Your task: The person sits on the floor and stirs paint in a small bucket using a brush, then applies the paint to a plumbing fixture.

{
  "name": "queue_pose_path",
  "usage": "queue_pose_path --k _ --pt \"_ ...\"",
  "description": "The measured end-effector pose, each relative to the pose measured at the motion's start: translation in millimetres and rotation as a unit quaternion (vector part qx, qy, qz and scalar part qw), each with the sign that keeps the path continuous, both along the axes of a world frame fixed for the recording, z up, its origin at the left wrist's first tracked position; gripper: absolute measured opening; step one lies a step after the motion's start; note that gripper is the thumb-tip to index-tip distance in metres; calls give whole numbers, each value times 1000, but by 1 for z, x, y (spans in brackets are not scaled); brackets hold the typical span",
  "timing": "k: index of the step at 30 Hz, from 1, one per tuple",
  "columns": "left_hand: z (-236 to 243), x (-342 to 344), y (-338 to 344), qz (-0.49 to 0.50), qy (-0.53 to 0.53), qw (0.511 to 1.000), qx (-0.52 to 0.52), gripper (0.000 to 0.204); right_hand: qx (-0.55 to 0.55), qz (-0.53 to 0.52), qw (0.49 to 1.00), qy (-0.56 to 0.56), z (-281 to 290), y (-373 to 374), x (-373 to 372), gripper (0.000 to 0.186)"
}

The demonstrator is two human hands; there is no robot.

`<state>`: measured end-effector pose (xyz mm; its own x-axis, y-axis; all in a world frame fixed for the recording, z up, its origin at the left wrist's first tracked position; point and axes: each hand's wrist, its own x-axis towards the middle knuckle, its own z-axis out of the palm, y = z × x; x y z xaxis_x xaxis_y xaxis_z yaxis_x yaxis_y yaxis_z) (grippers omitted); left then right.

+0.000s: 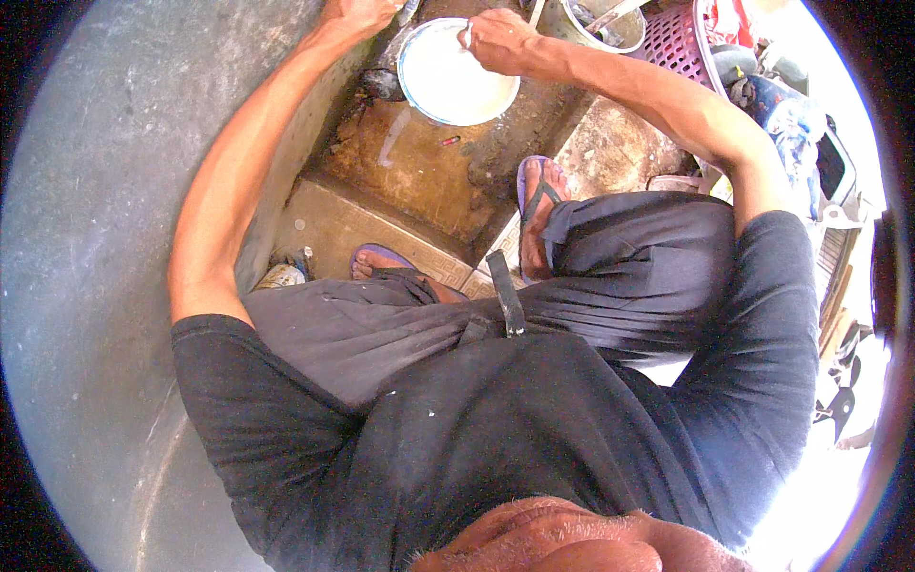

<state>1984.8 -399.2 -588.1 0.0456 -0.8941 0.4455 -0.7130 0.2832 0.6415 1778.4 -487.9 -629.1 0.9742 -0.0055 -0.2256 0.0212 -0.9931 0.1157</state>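
A round white tub (pixel 456 84) with a thin blue rim stands at the top centre, with smooth, pale cream-white stuff in it. My right hand (pixel 500 43) is closed on its far right rim, the fingers curled over the edge. My left hand (pixel 364 11) is at the top edge of the view, left of the tub, and partly cut off. Its fingers look curled beside a small whitish-grey object (pixel 408 11), whose kind I cannot make out. Just left of the tub lies a dark, dirty lump (pixel 381 84).
A grey wall (pixel 105 191) rises along my left. Ahead is a stained brown floor recess (pixel 419 172) with a small red object (pixel 451 141). To the right stand a bucket (pixel 624 38) holding tools, a pink perforated basket (pixel 675 48) and clutter. My sandalled feet flank the recess's near edge.
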Motion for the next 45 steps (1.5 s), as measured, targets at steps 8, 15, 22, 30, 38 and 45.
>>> queue_pose_path --k 8,15,22,30,38,45 --pt "-6 0 -2 8 11 1000 -3 31 126 19 990 59 6 22 -6 12" --pt "-21 2 -7 -10 -17 1000 -18 27 5 -26 999 27 4 6 2 14" --pt "-17 -3 -5 -19 61 998 6 26 55 66 992 87 16 22 -13 20" --pt "-20 0 -7 -17 3 1000 -26 27 -12 13 1000 -4 4 -4 0 15" --pt "-23 0 -11 -23 -2 999 -41 28 123 41 990 54 0 14 -8 26" --pt "-23 1 -6 -9 30 999 -9 27 -20 20 1000 -6 9 -6 -5 12"
